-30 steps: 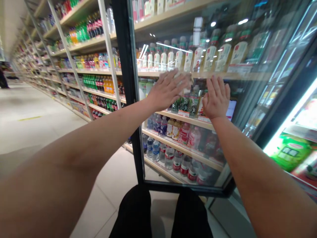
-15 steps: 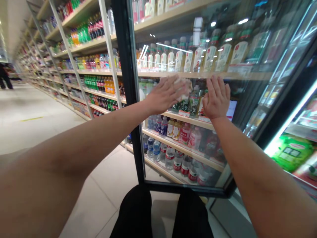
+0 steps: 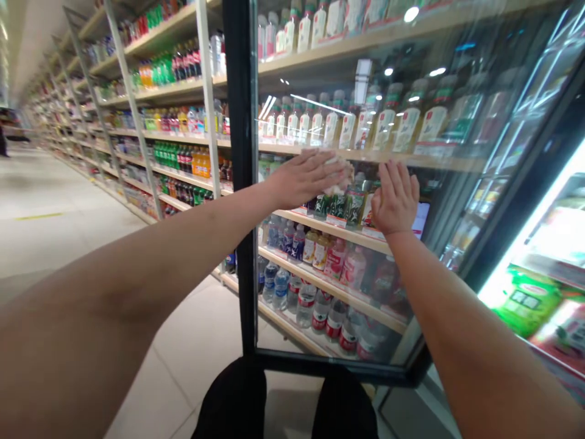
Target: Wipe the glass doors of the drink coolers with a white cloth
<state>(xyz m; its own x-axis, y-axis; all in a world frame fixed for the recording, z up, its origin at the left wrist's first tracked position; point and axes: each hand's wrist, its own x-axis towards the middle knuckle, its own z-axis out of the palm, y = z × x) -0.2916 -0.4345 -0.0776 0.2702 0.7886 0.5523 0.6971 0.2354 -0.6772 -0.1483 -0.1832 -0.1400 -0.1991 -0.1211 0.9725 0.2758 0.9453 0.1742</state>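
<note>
In front of me stands a glass door with a black frame, swung out from a lit cabinet. My left hand lies flat on the glass with its fingers stretched to the right, a crumpled pale cloth under its fingers and palm. To its right, my right hand is held open against the pane, fingers pointing up and nothing visible in it. A white and purple panel shows just beside the right hand. How much cloth is under the left palm is hidden.
Through the glass, shelves hold rows of bottles and bottled water. More drink shelves run off to the left along a tiled floor. Green packages sit in the lit cabinet at right. My knees are near the door's bottom edge.
My view has tilted slightly, so the door and shelves sit lower in the picture. The left hand stays with the cloth on the glass; the right hand remains open on the pane.
</note>
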